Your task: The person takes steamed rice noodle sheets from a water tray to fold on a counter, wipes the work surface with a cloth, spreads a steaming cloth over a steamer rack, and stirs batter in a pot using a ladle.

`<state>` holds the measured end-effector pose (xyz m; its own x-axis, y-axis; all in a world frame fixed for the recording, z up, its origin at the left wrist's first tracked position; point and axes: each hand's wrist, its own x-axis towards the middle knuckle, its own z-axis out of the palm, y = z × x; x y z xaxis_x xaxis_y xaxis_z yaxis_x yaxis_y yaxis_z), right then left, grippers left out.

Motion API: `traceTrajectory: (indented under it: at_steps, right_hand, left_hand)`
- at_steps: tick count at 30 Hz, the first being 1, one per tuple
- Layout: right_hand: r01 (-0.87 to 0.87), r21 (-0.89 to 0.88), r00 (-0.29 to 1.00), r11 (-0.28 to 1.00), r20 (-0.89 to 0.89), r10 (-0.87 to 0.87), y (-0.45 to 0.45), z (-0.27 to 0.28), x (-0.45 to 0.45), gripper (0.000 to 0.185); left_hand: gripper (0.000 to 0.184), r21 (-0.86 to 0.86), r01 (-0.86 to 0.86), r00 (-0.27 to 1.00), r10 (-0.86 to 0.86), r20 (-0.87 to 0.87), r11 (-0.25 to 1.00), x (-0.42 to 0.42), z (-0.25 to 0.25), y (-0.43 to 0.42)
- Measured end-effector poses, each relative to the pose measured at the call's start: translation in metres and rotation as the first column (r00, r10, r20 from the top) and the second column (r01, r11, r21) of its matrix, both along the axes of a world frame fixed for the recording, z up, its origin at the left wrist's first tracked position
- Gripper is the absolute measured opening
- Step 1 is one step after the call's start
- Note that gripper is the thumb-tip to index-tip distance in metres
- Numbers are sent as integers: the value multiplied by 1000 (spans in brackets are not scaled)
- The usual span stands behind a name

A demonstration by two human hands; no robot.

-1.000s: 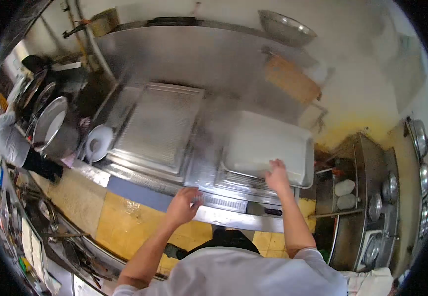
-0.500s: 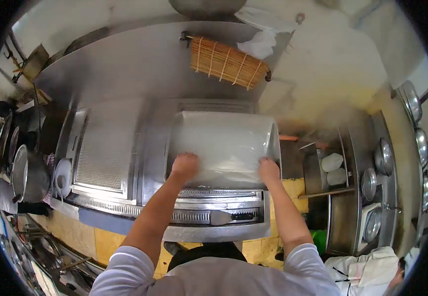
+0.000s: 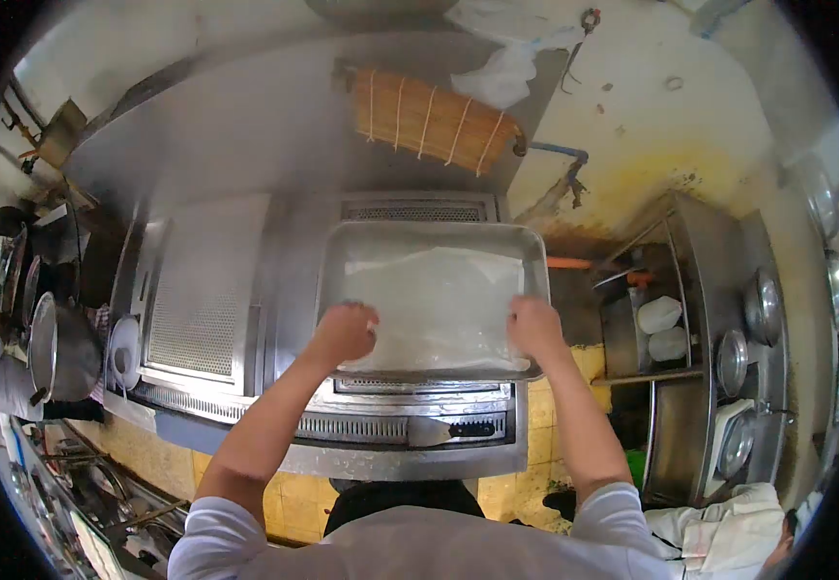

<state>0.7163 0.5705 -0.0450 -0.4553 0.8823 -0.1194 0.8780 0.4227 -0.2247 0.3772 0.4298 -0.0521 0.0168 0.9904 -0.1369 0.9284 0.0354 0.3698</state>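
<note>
A shallow rectangular metal tray [image 3: 541, 253] rests on the steel steamer top in front of me. Inside it lies a thin, wet-looking white sheet [image 3: 434, 304], whose far edge shows as a pale, uneven line. My left hand [image 3: 345, 332] is closed at the tray's near left side, fingers curled over the sheet. At the near right side my right hand [image 3: 533, 327] is closed too, its fingers pinched at the sheet's edge. The exact grip is hidden under the fingers. A scraper [image 3: 434, 431] with a dark handle lies on the slotted front ledge.
Left of the tray is a perforated steel panel [image 3: 192, 324]. A rolled-out bamboo mat [image 3: 434, 121] hangs on the back panel. Metal shelves [image 3: 719, 261] with bowls and lids stand at right. Another person's sleeve [image 3: 11, 380] shows at far left. Haze hangs over the steamer.
The glossy white sheet that stood over the tray has come down and lies flat inside it. The tray's rim is now visible. My hands have moved slightly apart, and the haze has thinned at right.
</note>
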Motion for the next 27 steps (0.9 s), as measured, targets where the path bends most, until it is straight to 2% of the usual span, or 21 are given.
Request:
traceTrajectory:
  at_steps: [1, 3, 6, 8, 9, 12, 15, 17, 19, 21, 24, 27]
  right_hand:
    - [-25, 37, 996, 999, -83, 28, 23, -8, -8, 25]
    - [12, 219, 970, 976, -239, 42, 70, -41, -28, 21]
    - [-50, 293, 985, 955, -143, 95, 118, -74, -56, 22]
    - [-82, 214, 997, 973, 33, 76, 130, -82, -66, 22]
    - [-93, 172, 990, 981, 121, 72, 134, -85, -69, 22]
    - [-98, 39, 977, 994, 194, 89, 136, -88, -69, 19]
    - [-248, 106, 964, 963, 127, 235, 127, -80, -50, 19]
    - [-281, 276, 960, 919, 82, 269, 125, -89, -25, 20]
    - [-256, 329, 967, 909, 101, 236, 107, -82, -11, 22]
    - [-181, 277, 974, 943, 185, 133, 74, -29, -2, 23]
    - [29, 277, 972, 960, -231, 37, 43, 16, 13, 24]
    - [-51, 501, 947, 864, -250, 201, 29, 55, 29, 19]
  left_hand:
    - [27, 55, -25, 1000, 25, -3, 998, -4, -10, 20]
    - [33, 161, -76, 996, 83, -39, 984, -12, -41, 62]
    - [39, 243, -123, 979, 158, -128, 962, -15, -69, 97]
    - [45, 197, -115, 972, 151, -181, 974, -15, -81, 109]
    - [41, 165, -101, 961, 139, -240, 981, -16, -86, 114]
    - [32, 111, -65, 927, 102, -362, 992, -20, -97, 120]
    - [26, 187, -11, 921, 82, -380, 982, -27, -97, 115]
    - [22, 289, 36, 916, 85, -393, 957, -34, -84, 103]
    - [22, 428, 13, 939, 137, -316, 904, -37, -76, 89]
    - [21, 531, -29, 957, 177, -231, 847, -40, -67, 75]
    - [20, 600, -135, 974, 218, -68, 789, -41, -46, 51]
    - [21, 608, -276, 961, 233, 152, 745, -41, -3, 29]
